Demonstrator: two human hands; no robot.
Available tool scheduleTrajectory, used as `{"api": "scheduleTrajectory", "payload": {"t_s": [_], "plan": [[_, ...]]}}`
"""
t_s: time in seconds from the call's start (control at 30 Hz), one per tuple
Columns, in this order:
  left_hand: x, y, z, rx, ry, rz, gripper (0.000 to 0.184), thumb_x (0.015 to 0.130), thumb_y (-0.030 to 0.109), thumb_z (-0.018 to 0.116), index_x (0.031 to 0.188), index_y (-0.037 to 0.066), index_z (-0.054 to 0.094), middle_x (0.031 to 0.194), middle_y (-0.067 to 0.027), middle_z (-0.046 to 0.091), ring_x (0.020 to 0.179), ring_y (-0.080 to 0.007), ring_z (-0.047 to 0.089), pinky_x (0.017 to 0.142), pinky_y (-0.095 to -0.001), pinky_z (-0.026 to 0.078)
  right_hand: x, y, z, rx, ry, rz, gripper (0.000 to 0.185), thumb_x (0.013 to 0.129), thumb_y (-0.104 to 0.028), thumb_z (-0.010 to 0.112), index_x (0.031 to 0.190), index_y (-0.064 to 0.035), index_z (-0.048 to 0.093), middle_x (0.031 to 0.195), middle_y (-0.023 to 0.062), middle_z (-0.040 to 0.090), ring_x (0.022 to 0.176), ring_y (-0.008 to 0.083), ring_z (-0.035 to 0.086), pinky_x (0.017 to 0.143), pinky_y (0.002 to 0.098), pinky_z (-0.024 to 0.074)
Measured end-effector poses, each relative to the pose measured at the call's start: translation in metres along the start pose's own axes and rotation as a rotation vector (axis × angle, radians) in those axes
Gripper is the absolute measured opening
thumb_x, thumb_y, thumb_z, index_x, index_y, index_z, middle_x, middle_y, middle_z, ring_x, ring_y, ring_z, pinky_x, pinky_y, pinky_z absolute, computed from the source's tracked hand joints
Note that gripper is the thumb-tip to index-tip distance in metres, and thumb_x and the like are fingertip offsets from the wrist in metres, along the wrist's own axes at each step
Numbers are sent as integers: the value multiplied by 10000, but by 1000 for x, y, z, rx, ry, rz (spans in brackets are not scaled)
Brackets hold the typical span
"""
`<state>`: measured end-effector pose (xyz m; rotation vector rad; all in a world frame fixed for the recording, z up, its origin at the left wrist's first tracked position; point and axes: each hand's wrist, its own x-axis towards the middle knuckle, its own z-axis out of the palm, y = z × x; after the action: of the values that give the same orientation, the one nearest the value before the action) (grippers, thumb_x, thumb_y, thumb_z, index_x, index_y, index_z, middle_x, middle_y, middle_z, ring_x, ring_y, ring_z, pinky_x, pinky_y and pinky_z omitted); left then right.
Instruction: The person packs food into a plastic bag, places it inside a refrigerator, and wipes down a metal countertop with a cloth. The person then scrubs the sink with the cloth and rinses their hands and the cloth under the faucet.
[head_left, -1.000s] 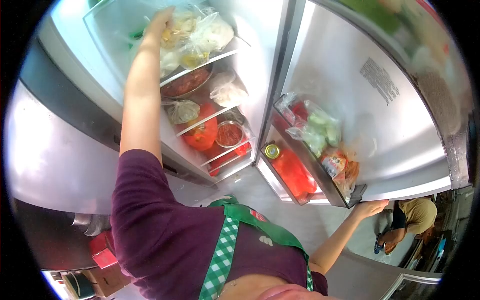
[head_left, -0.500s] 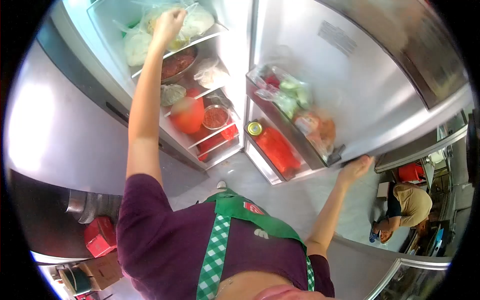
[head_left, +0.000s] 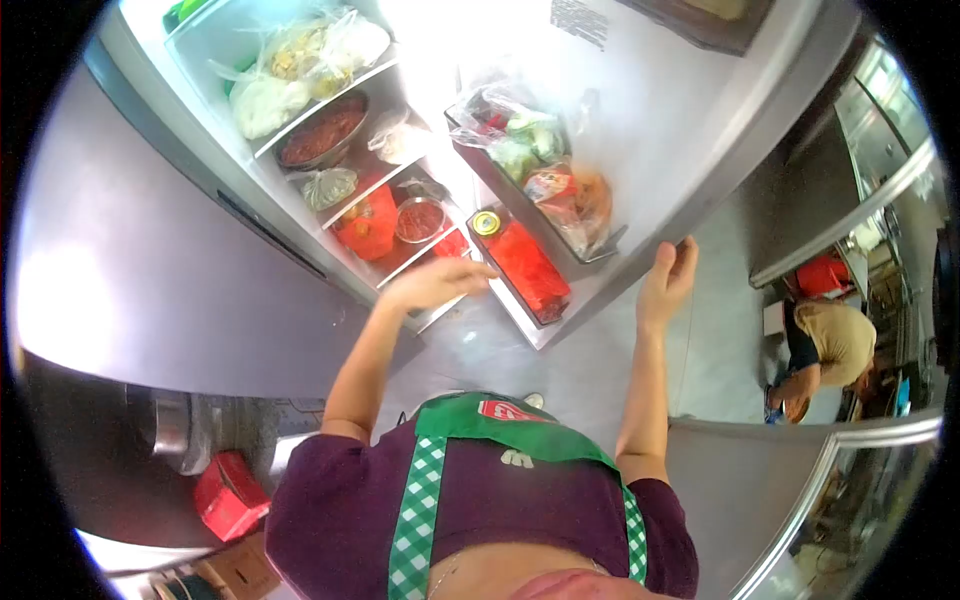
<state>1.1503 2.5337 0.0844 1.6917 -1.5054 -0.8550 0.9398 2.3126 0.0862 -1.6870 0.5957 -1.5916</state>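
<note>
My left hand (head_left: 435, 283) is in front of the lower refrigerator shelves, fingers stretched toward the door, holding nothing. Behind it are a red plastic bag (head_left: 368, 222) and a round container of red food (head_left: 420, 219). My right hand (head_left: 667, 285) is raised by the outer edge of the open refrigerator door (head_left: 655, 225), thumb and fingers apart; I cannot tell whether it touches the edge. In the door bins are bagged green vegetables (head_left: 530, 138), an orange-tinted bag (head_left: 575, 200), a yellow-lidded jar (head_left: 486, 223) and a red bag (head_left: 532, 268).
The upper shelves hold clear bags of food (head_left: 325, 55) and a metal bowl of dark red food (head_left: 325, 130). A closed steel door (head_left: 150, 250) is on the left, with a red box (head_left: 230, 495) below. Another person (head_left: 835, 340) bends over at the right.
My left hand has come down from the bags on the top shelf, and its fingers have opened. My right hand has shifted slightly left and down. The camera view has turned.
</note>
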Motion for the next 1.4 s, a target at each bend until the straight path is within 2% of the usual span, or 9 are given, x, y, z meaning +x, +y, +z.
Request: {"api": "scheduleTrajectory", "payload": {"t_s": [0.17,0.33,0.57,0.7,0.73,0.77,0.9,1.13,1.4], "plan": [[-30,17,53,-19,-499,78,560,857,302,472,1294,28,254,1062,-147,533,873,-213,556,748,-303,440,-77,-67,32,92,-65,37,382,788,-159,567,1069,77,461,973,110,523,908,193,484,816,310,376],[-54,-31,84,-51,-320,55,729,821,261,539,1333,46,67,1014,-158,519,812,-207,555,694,-299,451,-118,-91,76,-12,-361,-335,354,703,-106,614,1015,31,518,931,165,568,820,289,558,715,338,444],[-45,-136,59,-491,172,-420,819,797,197,578,1328,44,-27,1034,-164,507,748,-204,574,671,-297,488,-175,-14,23,-662,-304,-30,444,726,-145,604,1127,-38,448,934,155,560,874,302,539,767,380,419],[-34,-205,-8,-903,589,-357,451,831,152,491,1221,17,309,1022,-133,507,883,-217,542,749,-321,484,-220,40,-62,-989,-464,449,490,750,-229,579,1180,-78,399,951,171,553,865,327,545,739,396,438],[-33,-250,-21,-246,531,-159,286,831,132,467,1084,-2,457,1008,-112,505,862,-204,532,755,-298,476,-237,53,-88,-1035,-533,585,502,755,-254,573,1190,-84,389,958,176,550,861,333,545,733,400,443],[-21,-246,-43,-1060,814,-428,215,807,102,492,984,-18,515,960,-99,513,819,-183,519,719,-266,471,-261,72,-118,-1041,-508,659,504,751,-276,572,1182,-80,400,988,183,544,869,342,545,734,403,446],[35,-262,-47,-1069,1169,-343,268,757,107,538,983,-31,500,849,-100,508,749,-174,489,636,-228,438,-388,139,-216,-1114,-326,1002,422,730,-282,546,1067,-31,503,997,211,561,915,346,542,747,424,440],[181,-234,148,-672,267,-299,322,780,152,540,1082,53,488,913,-39,528,772,-136,506,618,-242,443,-481,149,-323,-765,-35,1856,190,767,-186,501,703,-23,575,574,106,571,436,195,554,350,321,433],[362,-120,250,-369,-378,-337,324,834,229,501,1104,51,488,889,-57,575,676,-120,528,606,-227,431,-304,251,-323,-746,27,1569,182,723,-187,521,715,-12,570,595,122,577,485,217,575,430,331,460]]}}
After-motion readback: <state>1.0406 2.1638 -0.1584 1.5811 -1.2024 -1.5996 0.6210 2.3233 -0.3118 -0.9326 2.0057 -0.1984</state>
